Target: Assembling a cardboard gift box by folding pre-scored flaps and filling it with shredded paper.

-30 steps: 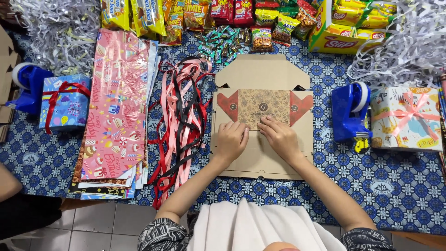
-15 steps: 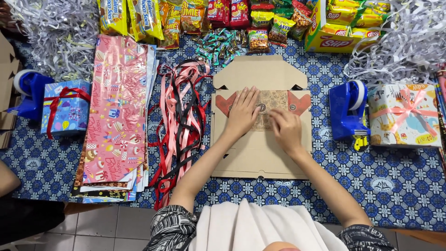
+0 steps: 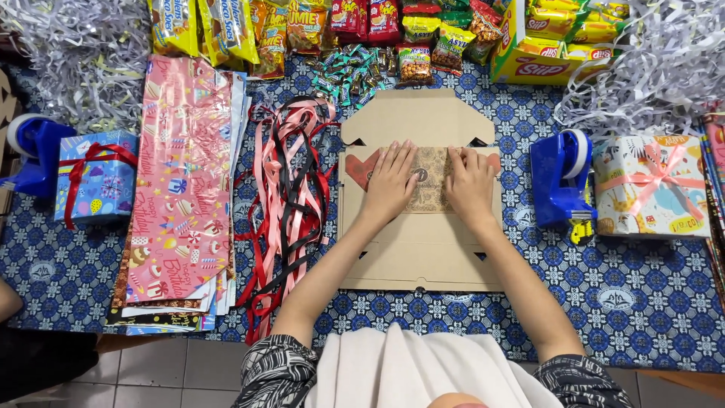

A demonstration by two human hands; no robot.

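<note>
pressing flat on a patterned brown paper sheet (image 3: 430, 181), both hands lie palm down with their fingers stretched out and only slightly apart, clamped on nothing. the left hand (image 3: 393, 180) covers the sheet's left part, the right hand (image 3: 470, 181) its right part, and a strip of the sheet shows between them. the sheet lies across the upper half of a flat, unfolded brown cardboard box (image 3: 419, 193), which sits at the middle of the bench (image 3: 649, 302), near its front edge; red triangular corners peek out at either end of the sheet. the bench carries a blue and white patterned cloth.

just left of the box lies a tangle of red, pink and black ribbons (image 3: 291, 211), and beyond it, toward the left edge, a stack of pink printed wrapping paper sheets (image 3: 177, 196). a blue wrapped gift box with a red ribbon (image 3: 94, 177) and a blue tape dispenser (image 3: 34, 151) sit at the left edge. right of the cardboard box stands a second blue tape dispenser (image 3: 563, 181), touching or just beside a pale wrapped gift box with a pink ribbon (image 3: 651, 185). snack packets in yellow, red and green (image 3: 377, 30) line the back edge, with silvery shredded paper (image 3: 75, 53) in both back corners.
</note>
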